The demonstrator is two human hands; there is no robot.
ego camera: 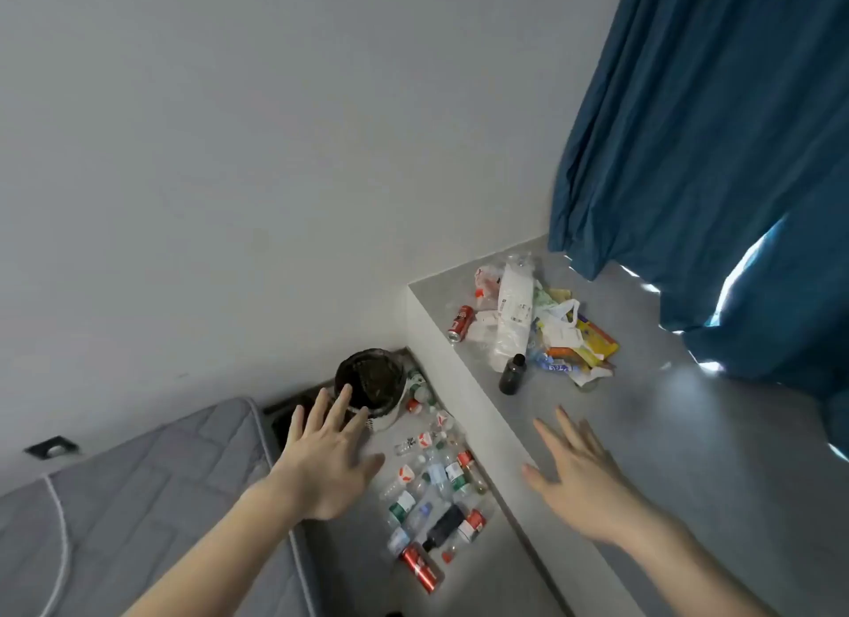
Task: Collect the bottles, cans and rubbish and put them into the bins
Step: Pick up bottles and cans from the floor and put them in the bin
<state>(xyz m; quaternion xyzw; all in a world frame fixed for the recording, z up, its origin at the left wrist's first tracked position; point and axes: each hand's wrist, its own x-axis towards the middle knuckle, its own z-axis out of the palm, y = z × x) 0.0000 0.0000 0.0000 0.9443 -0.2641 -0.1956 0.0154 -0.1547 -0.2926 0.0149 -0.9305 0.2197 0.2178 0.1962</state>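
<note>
both the left hand (327, 467) and right hand (580, 478) hung spread wide and held nothing; bottles and cans (434, 501) lay packed on the floor at lower centre, rubbish (537, 327) on the ledge right of centre; reaching in could roll cans away, since the mattress (138, 492) crowded the gap to the bin (370, 389)

Near rim of the bin (370, 377) hidden behind the left hand (327, 460), labels on the floor bottles (432, 483) too small to read, mattress (133, 488) cut off at left and bottom edges, curtain (716, 157) running off top and right, wrappers in the ledge pile (565, 341) tangled beyond telling apart
</note>
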